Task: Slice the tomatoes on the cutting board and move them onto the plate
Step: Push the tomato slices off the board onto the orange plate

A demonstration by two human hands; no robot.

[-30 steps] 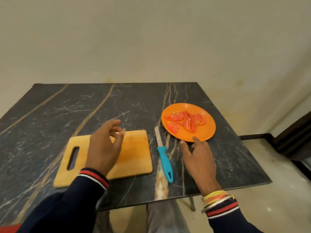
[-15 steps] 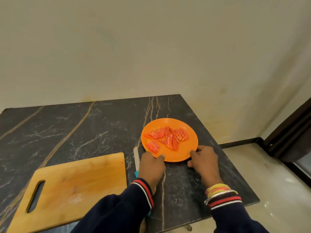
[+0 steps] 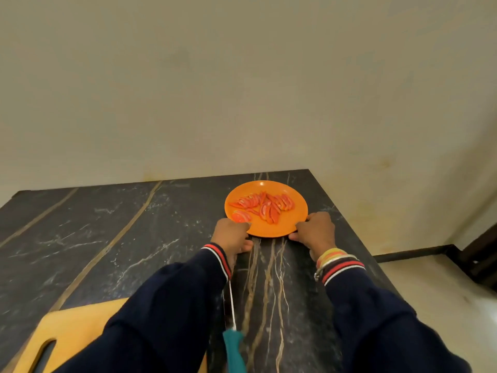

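Black marble table (image 3: 113, 238) veined with gold and white, its far edge meeting a plain cream wall (image 3: 242, 90). On the right, pale glossy floor (image 3: 435, 281), a dark bar (image 3: 411, 251) along the wall's foot, dark furniture (image 3: 484, 254) beyond.

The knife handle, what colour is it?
Teal, on the knife handle, seen in the head view near the bottom edge.

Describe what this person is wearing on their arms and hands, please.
Both arms wear dark navy long sleeves; the left sleeve and right sleeve each end in ribbing striped red and white. The right wrist also carries stacked bands: yellow and orange ones plus a silvery bangle. The left hand and right hand are bare, without gloves.
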